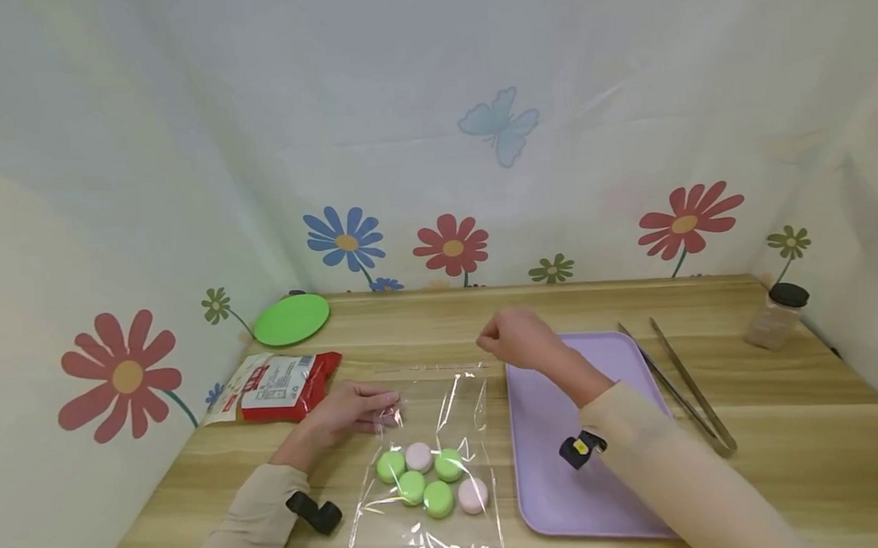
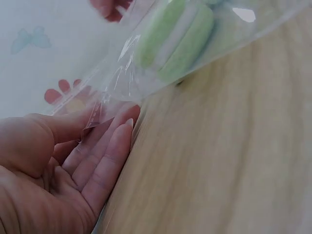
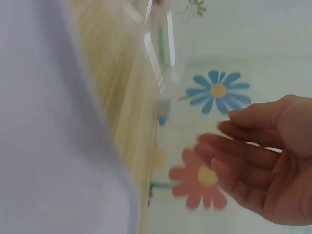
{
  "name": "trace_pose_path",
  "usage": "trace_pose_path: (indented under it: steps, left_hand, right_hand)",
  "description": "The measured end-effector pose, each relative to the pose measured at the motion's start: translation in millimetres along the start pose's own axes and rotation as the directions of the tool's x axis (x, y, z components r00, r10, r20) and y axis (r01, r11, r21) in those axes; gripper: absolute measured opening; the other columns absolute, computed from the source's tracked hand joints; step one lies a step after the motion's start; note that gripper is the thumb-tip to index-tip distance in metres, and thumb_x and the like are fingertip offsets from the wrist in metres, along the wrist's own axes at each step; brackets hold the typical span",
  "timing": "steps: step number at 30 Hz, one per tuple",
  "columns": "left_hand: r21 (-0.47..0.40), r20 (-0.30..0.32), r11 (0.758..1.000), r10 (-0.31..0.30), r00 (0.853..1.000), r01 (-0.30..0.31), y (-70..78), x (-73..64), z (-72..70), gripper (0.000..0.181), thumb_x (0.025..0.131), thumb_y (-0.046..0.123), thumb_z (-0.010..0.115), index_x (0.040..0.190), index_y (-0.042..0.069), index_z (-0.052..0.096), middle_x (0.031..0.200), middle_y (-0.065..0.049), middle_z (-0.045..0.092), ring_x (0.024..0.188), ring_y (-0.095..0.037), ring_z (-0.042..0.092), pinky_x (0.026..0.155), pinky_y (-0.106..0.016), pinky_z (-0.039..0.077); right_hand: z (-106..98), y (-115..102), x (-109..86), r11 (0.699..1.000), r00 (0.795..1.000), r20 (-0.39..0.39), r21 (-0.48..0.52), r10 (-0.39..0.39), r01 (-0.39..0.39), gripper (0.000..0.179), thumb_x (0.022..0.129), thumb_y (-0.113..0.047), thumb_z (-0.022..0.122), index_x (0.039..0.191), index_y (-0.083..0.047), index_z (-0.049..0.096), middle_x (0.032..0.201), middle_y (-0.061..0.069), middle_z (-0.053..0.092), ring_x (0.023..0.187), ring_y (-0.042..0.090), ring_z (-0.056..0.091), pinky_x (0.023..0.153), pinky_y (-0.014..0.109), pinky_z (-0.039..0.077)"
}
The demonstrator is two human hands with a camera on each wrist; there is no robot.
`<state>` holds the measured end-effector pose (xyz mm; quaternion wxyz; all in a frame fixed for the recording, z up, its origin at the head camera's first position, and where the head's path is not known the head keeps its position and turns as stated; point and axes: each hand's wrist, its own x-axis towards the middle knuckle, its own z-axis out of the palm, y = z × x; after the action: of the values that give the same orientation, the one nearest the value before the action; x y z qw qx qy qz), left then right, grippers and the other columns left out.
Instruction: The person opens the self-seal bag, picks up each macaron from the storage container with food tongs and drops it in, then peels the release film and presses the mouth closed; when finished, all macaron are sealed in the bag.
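A clear plastic bag (image 1: 429,403) lies flat on the table with several green and pink macarons (image 1: 438,499) in its lower half. My left hand (image 1: 351,409) pinches the bag's upper left edge, its thumb (image 2: 68,124) on one side of the film and the fingers underneath. In the left wrist view a green macaron (image 2: 178,41) shows close up through the film. My right hand (image 1: 517,336) is raised near the far left corner of the purple tray (image 1: 561,431). Its fingers (image 3: 243,185) are loosely bent with nothing between them, apart from the bag.
Left of the bag lies a red and white packet (image 1: 279,388), with a green plate (image 1: 291,319) behind it. Metal tongs (image 1: 693,386) rest right of the tray. A black-lidded jar (image 1: 777,317) stands at the far right. Flowered cloth (image 1: 575,213) hangs behind the table (image 1: 793,423).
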<state>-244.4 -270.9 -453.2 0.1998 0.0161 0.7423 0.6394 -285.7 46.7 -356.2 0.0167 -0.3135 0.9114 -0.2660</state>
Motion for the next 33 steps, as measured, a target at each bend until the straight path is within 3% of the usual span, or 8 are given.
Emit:
trace_pose_path:
  steps: [1, 3, 8, 15, 22, 24, 29, 33]
  left_hand:
    - [-0.005, -0.008, 1.000, -0.002, 1.000, 0.002, -0.9, 0.5, 0.0, 0.032, 0.096, 0.021, 0.070, 0.117, -0.003, 0.071, 0.096, -0.014, 0.076, 0.085, -0.021, 0.074, 0.071, -0.031, 0.060]
    - [-0.007, -0.018, 1.000, -0.004, 1.000, 0.004, -1.5, 0.8, 0.2, 0.033, 0.095, 0.022, 0.071, 0.117, -0.003, 0.072, 0.097, -0.014, 0.075, 0.086, -0.022, 0.074, 0.072, -0.031, 0.060]
    - [0.011, 0.004, 1.000, 0.016, 1.000, -0.016, -0.8, 0.7, 0.4, 0.038, 0.097, 0.024, 0.069, 0.124, -0.003, 0.069, 0.105, -0.017, 0.074, 0.095, -0.026, 0.073, 0.078, -0.032, 0.059]
    - [0.025, 0.020, 0.999, 0.042, 0.999, -0.042, 1.4, -2.2, 2.2, 0.038, 0.099, 0.021, 0.065, 0.128, -0.005, 0.065, 0.105, -0.017, 0.074, 0.095, -0.025, 0.073, 0.080, -0.031, 0.058]
    - [0.032, -0.002, 0.999, 0.024, 1.000, -0.024, 1.0, -3.6, 0.0, 0.036, 0.098, 0.022, 0.066, 0.124, -0.002, 0.069, 0.104, -0.014, 0.075, 0.094, -0.024, 0.073, 0.080, -0.032, 0.058]
    - [0.044, -0.005, 0.999, 0.025, 1.000, -0.025, 1.0, -3.9, -0.4, 0.036, 0.098, 0.023, 0.067, 0.123, -0.002, 0.069, 0.104, -0.014, 0.075, 0.094, -0.024, 0.073, 0.080, -0.031, 0.058]
    - [0.062, -0.013, 0.998, 0.026, 1.000, -0.025, 0.4, -3.8, -0.7, 0.036, 0.097, 0.025, 0.068, 0.122, 0.000, 0.071, 0.104, -0.013, 0.075, 0.094, -0.023, 0.073, 0.079, -0.031, 0.058]
    - [0.073, -0.006, 0.997, 0.022, 1.000, -0.022, 1.6, -3.8, -0.1, 0.038, 0.096, 0.029, 0.069, 0.122, 0.001, 0.072, 0.105, -0.013, 0.075, 0.094, -0.023, 0.073, 0.080, -0.031, 0.058]
  right_hand:
    - [3, -9, 6.1, 0.999, 0.999, -0.029, -0.039, -0.030, 0.029, 0.048, 0.098, -0.015, 0.062, 0.051, -0.014, 0.049, 0.049, -0.007, 0.034, 0.048, 0.007, 0.030, 0.052, 0.025, 0.030]
    - [15, -28, 18.7, 0.985, 0.990, -0.052, -0.115, -0.134, 0.127, 0.037, 0.098, -0.015, 0.064, 0.061, -0.012, 0.066, 0.053, -0.007, 0.050, 0.050, 0.007, 0.043, 0.055, 0.025, 0.040]
    - [50, -63, 43.7, 0.892, 0.945, 0.002, -0.331, -0.326, 0.308, 0.015, 0.097, -0.019, 0.066, 0.094, -0.014, 0.080, 0.075, -0.002, 0.071, 0.068, 0.014, 0.063, 0.060, 0.032, 0.052]
    - [67, -72, 53.1, 0.877, 0.943, 0.032, -0.356, -0.333, 0.322, 0.015, 0.098, -0.021, 0.066, 0.095, -0.017, 0.080, 0.076, -0.003, 0.071, 0.070, 0.012, 0.064, 0.062, 0.032, 0.053]
    - [72, -75, 53.1, 0.841, 0.892, -0.064, -0.369, -0.448, 0.396, 0.019, 0.093, -0.009, 0.065, 0.079, -0.016, 0.075, 0.058, -0.004, 0.057, 0.056, 0.008, 0.045, 0.053, 0.025, 0.044]
    - [74, -77, 53.3, 0.834, 0.887, -0.066, -0.377, -0.457, 0.402, 0.020, 0.091, -0.008, 0.065, 0.074, -0.016, 0.073, 0.056, -0.006, 0.053, 0.054, 0.007, 0.041, 0.051, 0.023, 0.041]
    - [76, -78, 51.0, 0.854, 0.895, -0.085, -0.350, -0.439, 0.386, 0.014, 0.087, -0.006, 0.066, 0.087, -0.013, 0.077, 0.069, -0.005, 0.067, 0.060, 0.008, 0.054, 0.054, 0.025, 0.048]
    - [76, -75, 45.2, 0.849, 0.868, -0.112, -0.302, -0.484, 0.435, 0.014, 0.085, -0.003, 0.069, 0.093, -0.010, 0.078, 0.083, -0.002, 0.075, 0.071, 0.011, 0.067, 0.064, 0.026, 0.055]
